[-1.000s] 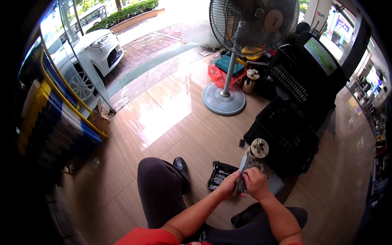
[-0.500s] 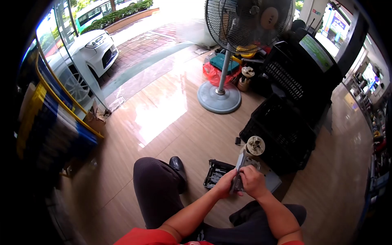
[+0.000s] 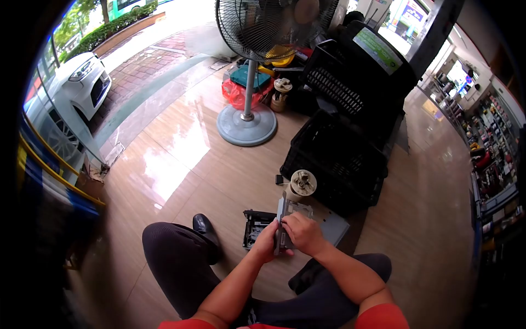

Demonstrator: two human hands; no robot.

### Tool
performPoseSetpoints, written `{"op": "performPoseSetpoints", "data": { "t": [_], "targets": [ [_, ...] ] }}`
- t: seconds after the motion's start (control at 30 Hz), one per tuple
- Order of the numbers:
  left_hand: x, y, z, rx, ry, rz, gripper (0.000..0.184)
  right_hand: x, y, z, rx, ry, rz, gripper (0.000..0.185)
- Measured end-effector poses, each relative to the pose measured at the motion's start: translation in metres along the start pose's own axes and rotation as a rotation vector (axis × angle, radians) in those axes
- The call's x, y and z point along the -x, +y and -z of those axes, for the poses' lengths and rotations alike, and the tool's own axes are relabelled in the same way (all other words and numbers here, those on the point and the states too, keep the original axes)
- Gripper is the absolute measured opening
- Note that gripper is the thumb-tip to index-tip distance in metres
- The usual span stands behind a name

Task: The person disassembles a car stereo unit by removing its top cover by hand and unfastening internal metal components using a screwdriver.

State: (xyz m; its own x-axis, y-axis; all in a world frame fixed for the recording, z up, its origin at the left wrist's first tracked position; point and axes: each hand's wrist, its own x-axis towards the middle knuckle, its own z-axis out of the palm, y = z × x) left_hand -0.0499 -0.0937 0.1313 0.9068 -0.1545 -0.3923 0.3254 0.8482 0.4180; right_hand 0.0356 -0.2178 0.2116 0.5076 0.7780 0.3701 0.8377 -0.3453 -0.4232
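Note:
A grey, flat metal-looking housing stands on edge between my hands, above the floor in front of me. My left hand is wrapped round its near left side. Curled against the upper right face are the fingers of my right hand; the exact spot under the fingertips is hidden. Just left of the hands lies an open black case with small parts inside. A pale flat metal plate shows behind my right hand. Beyond the housing stands a cream cylindrical pump-like unit, with a small black piece beside it.
Black plastic crates stand ahead on the right. A pedestal fan's round base rests farther off, near a red plastic bag and another cylindrical unit. A white car is outside at left; yellow-framed racking stands nearer.
My view has turned right, so the scene sits farther left in the frame. Both hands stay on the grey housing, with only a slight shift of the right fingers.

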Motion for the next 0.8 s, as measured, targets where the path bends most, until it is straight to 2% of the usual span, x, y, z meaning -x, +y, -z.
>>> {"op": "performPoseSetpoints", "data": {
  "t": [0.23, 0.3, 0.33, 0.43, 0.5, 0.8],
  "targets": [
    [-0.001, 0.0, 0.001, 0.009, 0.03, 0.011, 0.049, -0.001, 0.0, 0.0, 0.005, 0.012, 0.012, 0.006],
    [-0.002, -0.002, 0.006, 0.016, -0.028, 0.004, 0.041, -0.002, -0.003, 0.0, -0.011, 0.028, -0.015, 0.006],
    [0.004, 0.004, -0.008, -0.006, 0.04, -0.007, 0.041, -0.002, -0.004, 0.0, -0.025, 0.046, -0.035, 0.007],
    [0.004, 0.004, -0.005, -0.021, -0.037, -0.046, 0.043, -0.001, -0.001, -0.001, -0.01, 0.041, -0.022, 0.008],
    [0.004, 0.005, -0.008, -0.023, 0.003, -0.038, 0.049, 0.0, -0.001, -0.003, -0.02, 0.026, -0.052, 0.008],
    [-0.003, 0.0, 0.001, -0.024, 0.005, -0.013, 0.05, 0.002, 0.005, -0.007, -0.061, 0.015, -0.051, 0.011]
  ]
}}
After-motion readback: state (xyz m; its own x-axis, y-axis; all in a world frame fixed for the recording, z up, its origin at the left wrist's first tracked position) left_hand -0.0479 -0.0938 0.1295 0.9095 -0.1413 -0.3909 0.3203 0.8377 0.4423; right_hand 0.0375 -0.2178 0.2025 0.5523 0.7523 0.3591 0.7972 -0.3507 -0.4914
